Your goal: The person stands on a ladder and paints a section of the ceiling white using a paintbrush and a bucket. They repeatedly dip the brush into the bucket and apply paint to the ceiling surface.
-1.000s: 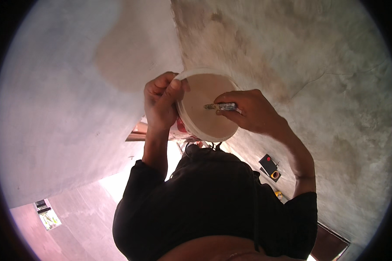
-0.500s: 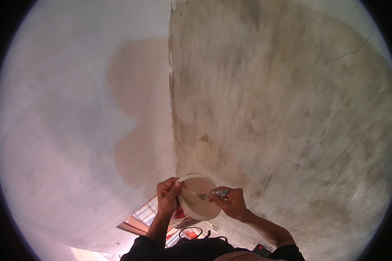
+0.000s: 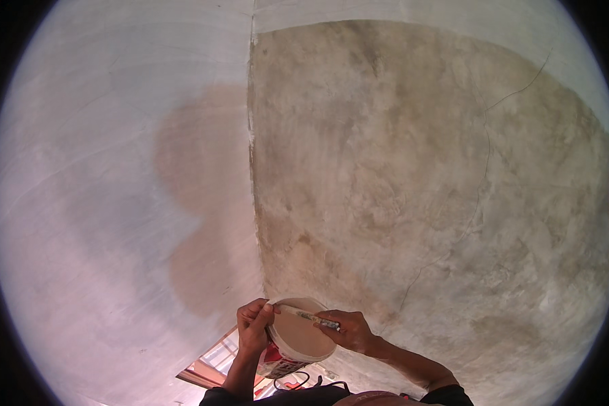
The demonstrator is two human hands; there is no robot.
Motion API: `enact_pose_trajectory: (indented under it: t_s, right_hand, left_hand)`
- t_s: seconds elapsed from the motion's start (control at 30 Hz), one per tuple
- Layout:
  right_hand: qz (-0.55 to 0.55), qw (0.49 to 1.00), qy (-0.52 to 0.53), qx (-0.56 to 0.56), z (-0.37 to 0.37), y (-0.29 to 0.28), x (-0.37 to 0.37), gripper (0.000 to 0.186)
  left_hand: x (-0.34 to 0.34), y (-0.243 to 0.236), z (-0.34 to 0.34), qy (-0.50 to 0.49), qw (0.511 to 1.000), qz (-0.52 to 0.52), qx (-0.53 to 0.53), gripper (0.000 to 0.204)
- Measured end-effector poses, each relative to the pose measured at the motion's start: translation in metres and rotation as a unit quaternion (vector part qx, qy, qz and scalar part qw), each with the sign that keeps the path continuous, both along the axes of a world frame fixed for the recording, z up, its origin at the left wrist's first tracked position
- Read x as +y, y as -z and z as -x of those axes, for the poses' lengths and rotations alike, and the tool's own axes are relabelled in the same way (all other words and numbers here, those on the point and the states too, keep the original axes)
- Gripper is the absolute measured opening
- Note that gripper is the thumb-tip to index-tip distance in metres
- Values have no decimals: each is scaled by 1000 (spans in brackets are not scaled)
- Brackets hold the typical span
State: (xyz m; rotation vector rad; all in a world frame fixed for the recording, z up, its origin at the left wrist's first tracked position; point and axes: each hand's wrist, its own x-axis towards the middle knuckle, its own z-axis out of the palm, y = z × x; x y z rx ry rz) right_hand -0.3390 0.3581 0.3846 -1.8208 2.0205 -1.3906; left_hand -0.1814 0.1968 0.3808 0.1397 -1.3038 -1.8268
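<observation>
My left hand (image 3: 254,326) is closed on the left rim of a white round bucket (image 3: 282,352) with red and dark print on its side. Pale beige paint-like liquid (image 3: 304,340) lies inside. My right hand (image 3: 347,330) grips a slim, paint-spattered hand tool (image 3: 309,316) with a pale far part. The tool lies slanted across the bucket's mouth, above the liquid, its far end close to my left fingers. Whether it is a brush or a scraper I cannot tell.
Two walls meet at a vertical corner just beyond the bucket. The left wall (image 3: 81,223) is whitish with a darker patch (image 3: 203,149); the right wall (image 3: 386,169) is brownish, cracked and blotchy. A framed window-like opening (image 3: 213,358) and a dark cable loop (image 3: 294,379) show below.
The tool has come up from inside the bucket and now lies across its mouth. Hands and bucket sit slightly lower and farther left in view, and the walls have shifted too.
</observation>
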Motion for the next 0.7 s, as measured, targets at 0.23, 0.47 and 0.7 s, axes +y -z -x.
enact_pose_trajectory:
  t_s: [0.23, 0.47, 0.7]
  right_hand:
    - [-7, 994, 105, 23, -15, 9, 6, 16]
    - [-67, 908, 25, -413, -13, -24, 6, 19]
    - [-26, 922, 13, -387, -22, -34, -3, 17]
  left_hand:
    - [17, -8, -2, -60, 997, 14, -38, 27]
    - [11, -14, -1, -38, 999, 19, 20, 27]
    - [2, -30, -6, -33, 999, 18, 35, 28]
